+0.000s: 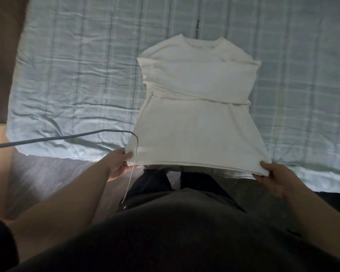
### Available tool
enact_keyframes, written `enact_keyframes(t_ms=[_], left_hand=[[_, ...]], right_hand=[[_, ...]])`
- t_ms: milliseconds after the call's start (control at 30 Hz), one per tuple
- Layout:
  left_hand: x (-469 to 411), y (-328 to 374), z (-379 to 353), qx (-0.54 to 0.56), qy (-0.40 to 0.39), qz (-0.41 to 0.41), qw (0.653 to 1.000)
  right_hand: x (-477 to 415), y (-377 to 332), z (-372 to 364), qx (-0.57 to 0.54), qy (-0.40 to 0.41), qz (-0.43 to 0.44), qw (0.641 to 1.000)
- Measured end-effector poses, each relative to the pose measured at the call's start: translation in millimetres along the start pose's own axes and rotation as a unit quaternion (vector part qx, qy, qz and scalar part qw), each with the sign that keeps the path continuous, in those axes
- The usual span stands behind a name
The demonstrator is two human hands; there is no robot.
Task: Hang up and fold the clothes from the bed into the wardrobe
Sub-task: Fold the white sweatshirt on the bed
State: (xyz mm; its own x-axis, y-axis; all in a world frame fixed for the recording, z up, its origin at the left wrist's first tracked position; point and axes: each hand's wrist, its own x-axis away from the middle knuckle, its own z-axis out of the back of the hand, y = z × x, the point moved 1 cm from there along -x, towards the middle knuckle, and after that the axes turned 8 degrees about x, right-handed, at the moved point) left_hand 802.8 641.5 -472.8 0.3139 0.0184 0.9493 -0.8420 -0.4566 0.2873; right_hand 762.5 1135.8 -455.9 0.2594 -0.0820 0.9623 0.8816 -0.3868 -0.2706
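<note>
White shirt (pixel 196 107) on bed (pixel 67 75), hem pinched by both hands (pixel 118 163).

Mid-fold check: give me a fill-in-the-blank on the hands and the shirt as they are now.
1. The left hand and right hand each pinch the white shirt at a ____ corner.
2. Its collar points ____ from the person.
3. The cable hangs by the ____ hand.
Missing: hem; away; left.

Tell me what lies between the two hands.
In the head view, the hem of the white T-shirt stretches from the left hand to the right hand; a thin cable crosses it beside the left hand.
</note>
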Motion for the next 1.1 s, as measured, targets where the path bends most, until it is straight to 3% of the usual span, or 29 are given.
enact_keyframes(t_ms=[200, 300, 433, 600, 767, 1100], left_hand=[[-7, 83, -33, 0.037, 0.025, -0.095, 0.995], [-5, 128, -52, 0.052, -0.018, -0.141, 0.988], [-3, 182, -76, 0.028, -0.051, -0.178, 0.982], [-10, 240, -101, 0.024, -0.03, -0.207, 0.978], [-36, 283, -120, 0.061, -0.019, -0.216, 0.974], [-129, 336, -169, 0.078, -0.038, -0.182, 0.979]], right_hand=[[14, -60, -55, 0.004, 0.025, 0.076, 0.997], [12, -95, -76, 0.03, 0.035, 0.123, 0.991], [10, -144, -106, 0.053, 0.047, 0.182, 0.981], [-1, -199, -145, 0.028, 0.05, 0.231, 0.971], [-22, -240, -178, -0.001, 0.047, 0.248, 0.968], [-124, -296, -201, -0.057, 0.096, 0.201, 0.973]])
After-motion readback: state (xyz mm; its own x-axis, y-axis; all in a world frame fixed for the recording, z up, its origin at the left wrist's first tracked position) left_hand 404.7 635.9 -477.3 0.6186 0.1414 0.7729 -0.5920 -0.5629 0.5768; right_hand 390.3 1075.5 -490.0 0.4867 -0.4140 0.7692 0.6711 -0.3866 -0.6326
